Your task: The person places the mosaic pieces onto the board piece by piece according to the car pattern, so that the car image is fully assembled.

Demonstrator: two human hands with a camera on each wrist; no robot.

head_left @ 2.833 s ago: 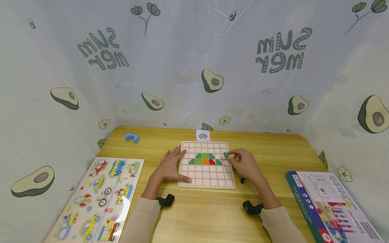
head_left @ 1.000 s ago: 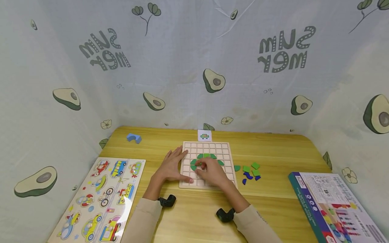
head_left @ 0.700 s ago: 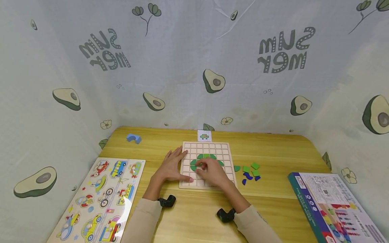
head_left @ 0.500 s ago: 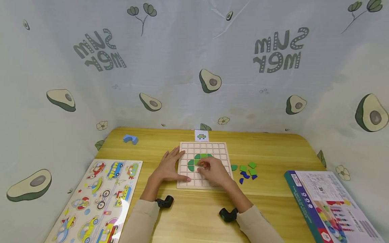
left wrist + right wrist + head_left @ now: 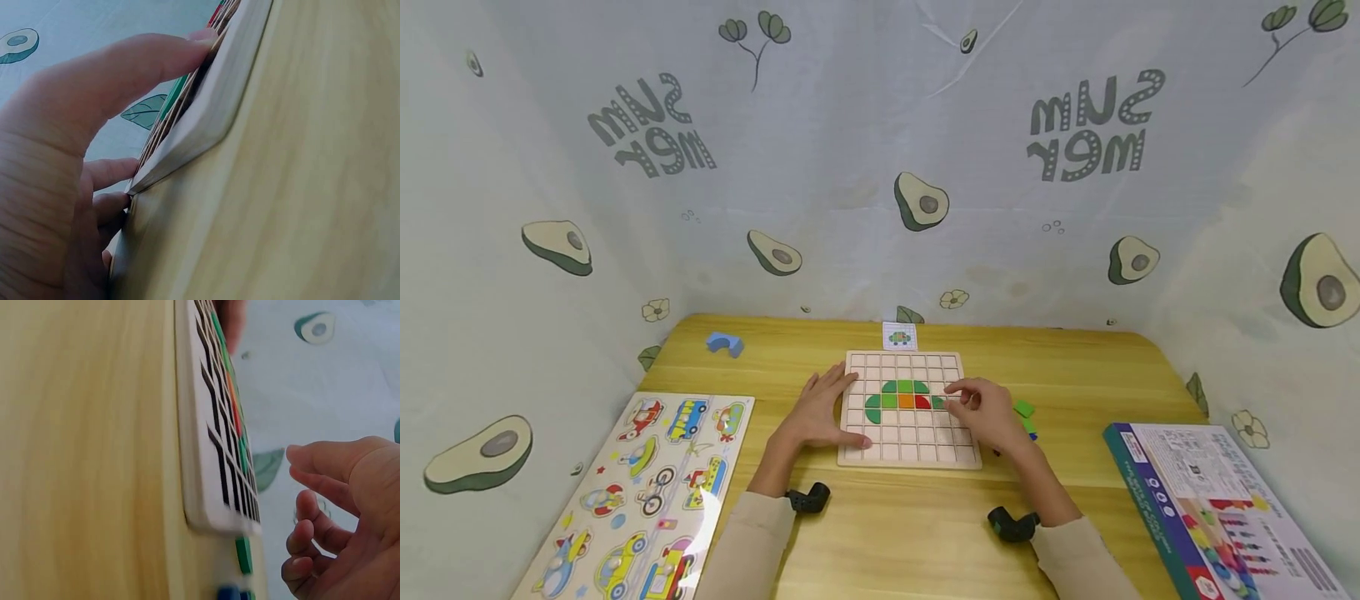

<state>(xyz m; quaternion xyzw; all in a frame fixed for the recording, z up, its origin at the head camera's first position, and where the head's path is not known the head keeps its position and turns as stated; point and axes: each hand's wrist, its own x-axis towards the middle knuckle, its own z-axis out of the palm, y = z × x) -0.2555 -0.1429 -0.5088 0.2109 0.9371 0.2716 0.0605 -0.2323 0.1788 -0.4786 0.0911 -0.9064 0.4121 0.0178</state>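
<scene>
The right hand [image 5: 985, 410] holds nothing, thumb and index narrowly apart, over the wooden grid board's [image 5: 917, 455] three-o'clock side; half a second ago it was over the middle. Seemingly the dark-green quarter-round tile [image 5: 873, 415] it pinched earlier now sits toward eight o'clock of the orange square tile [image 5: 907, 401], so the pattern's bottom row looks begun. The left hand [image 5: 818, 410], spread wide, rests at nine o'clock; the pattern card [image 5: 900, 336] lies at twelve.
</scene>
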